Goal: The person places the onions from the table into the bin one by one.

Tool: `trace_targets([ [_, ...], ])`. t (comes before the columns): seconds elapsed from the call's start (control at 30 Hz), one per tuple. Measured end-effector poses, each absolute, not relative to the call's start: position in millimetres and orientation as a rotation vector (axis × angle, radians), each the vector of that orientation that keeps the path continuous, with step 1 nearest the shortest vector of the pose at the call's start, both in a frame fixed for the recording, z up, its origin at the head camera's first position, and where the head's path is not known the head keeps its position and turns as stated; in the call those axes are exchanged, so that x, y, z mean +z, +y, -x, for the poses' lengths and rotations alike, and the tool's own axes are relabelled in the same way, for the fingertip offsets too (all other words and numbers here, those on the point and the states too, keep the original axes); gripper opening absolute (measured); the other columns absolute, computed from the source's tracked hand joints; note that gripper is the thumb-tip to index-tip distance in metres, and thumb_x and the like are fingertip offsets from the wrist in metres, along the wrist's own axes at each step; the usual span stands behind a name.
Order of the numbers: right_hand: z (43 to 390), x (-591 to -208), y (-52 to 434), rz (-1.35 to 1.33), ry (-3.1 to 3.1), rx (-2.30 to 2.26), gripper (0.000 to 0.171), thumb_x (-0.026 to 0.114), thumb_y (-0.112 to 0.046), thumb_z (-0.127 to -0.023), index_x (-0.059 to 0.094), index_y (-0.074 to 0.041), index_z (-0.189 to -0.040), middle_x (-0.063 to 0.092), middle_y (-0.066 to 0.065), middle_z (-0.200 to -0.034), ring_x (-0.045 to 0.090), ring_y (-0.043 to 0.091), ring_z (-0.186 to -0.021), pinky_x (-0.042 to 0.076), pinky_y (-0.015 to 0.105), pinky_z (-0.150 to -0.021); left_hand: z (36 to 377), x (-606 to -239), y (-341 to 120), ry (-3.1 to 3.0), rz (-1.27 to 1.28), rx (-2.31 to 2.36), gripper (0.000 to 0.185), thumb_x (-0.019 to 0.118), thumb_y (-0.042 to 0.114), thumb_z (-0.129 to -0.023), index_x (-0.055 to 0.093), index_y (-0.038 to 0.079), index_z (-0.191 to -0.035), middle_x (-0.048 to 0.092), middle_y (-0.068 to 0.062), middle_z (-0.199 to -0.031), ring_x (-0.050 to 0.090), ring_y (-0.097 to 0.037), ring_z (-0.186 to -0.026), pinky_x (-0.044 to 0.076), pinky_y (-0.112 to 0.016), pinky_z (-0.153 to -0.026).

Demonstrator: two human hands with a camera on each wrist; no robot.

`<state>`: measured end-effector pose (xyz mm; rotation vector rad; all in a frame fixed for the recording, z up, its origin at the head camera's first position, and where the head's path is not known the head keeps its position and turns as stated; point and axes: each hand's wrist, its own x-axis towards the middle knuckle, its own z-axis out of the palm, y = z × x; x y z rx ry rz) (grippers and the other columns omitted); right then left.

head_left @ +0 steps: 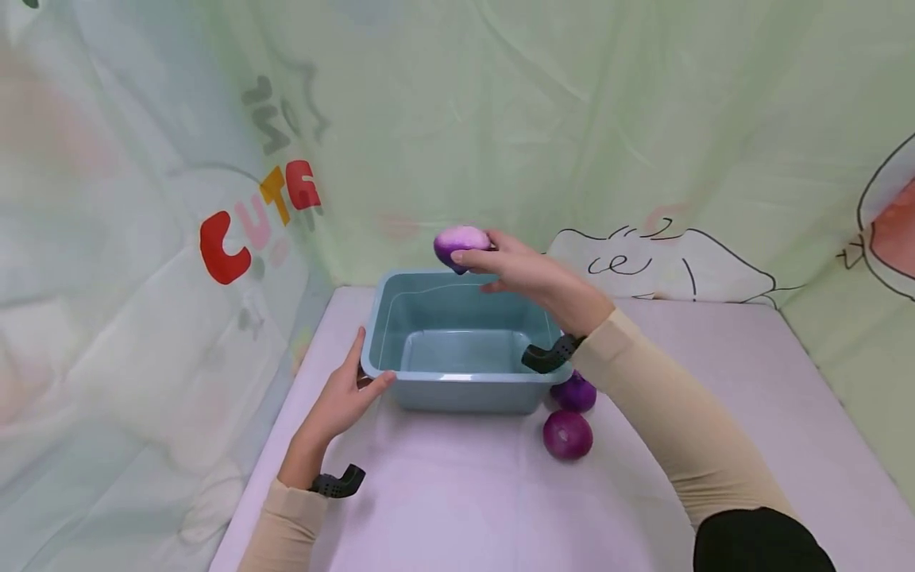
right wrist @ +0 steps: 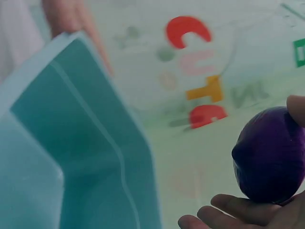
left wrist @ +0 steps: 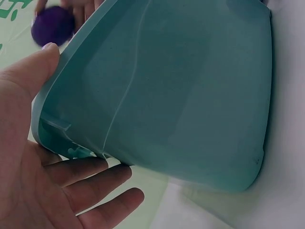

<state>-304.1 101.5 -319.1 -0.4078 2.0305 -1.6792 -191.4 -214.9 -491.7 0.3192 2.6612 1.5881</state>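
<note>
1. Above the far rim of a blue basin, a purple onion is held in the air, a right hand's fingers clamped on it.
2. At the basin's near left corner, a left hand grips the rim between thumb and fingers.
3. By the basin's near right corner, a second onion and a third onion rest on the desk.
4. Smooth, rounded skin could slip the right hand's hold, dropping the purple onion outside the basin; a knock might shift the basin should the left grip loosen.
</note>
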Motion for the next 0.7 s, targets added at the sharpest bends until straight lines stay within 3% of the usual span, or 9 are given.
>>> trace_targets([
  [0.3, 337, -376, 47, 0.514, 2.301, -1.074, 0.084, 0.078, -0.048, -0.090, 0.040, 0.001, -0.146, 0.053, 0.015, -0.135, 0.053, 0.032, -0.120, 0.053, 0.052, -0.095, 192, -495, -214, 2.647, -0.327, 1.602, 0.102, 0.072, 0.050, -0.098, 0.001, 0.025, -0.168, 0.026, -0.005, -0.168, 0.050, -0.031, -0.139, 0.046, -0.050, -0.106],
  [0.43, 343, -393, 34, 0.577, 2.298, -0.980, 0.081, 0.078, -0.046, -0.090, 0.041, 0.002, -0.144, 0.055, 0.015, -0.132, 0.056, 0.030, -0.116, 0.052, 0.047, -0.097, 193, -495, -214, 2.649, -0.333, 1.611, 0.102, 0.072, 0.049, -0.097, 0.003, 0.025, -0.168, 0.028, -0.006, -0.167, 0.051, -0.032, -0.138, 0.047, -0.051, -0.106],
  [0.6, 347, -399, 21, 0.625, 2.301, -0.926, 0.076, 0.078, -0.046, -0.091, 0.043, 0.000, -0.141, 0.055, 0.016, -0.129, 0.056, 0.033, -0.116, 0.050, 0.050, -0.101, 193, -493, -215, 2.663, -0.323, 1.610, 0.101, 0.072, 0.051, -0.097, 0.004, 0.028, -0.168, 0.031, -0.005, -0.166, 0.049, -0.032, -0.139, 0.051, -0.049, -0.101],
  [0.7, 348, -401, 18, 0.625, 2.299, -0.898, 0.074, 0.077, -0.046, -0.091, 0.043, 0.000, -0.139, 0.054, 0.016, -0.128, 0.056, 0.035, -0.115, 0.049, 0.052, -0.101, 192, -492, -214, 2.682, -0.279, 1.587, 0.097, 0.072, 0.055, -0.095, 0.015, 0.026, -0.168, 0.040, -0.004, -0.161, 0.052, -0.031, -0.135, 0.055, -0.048, -0.095],
])
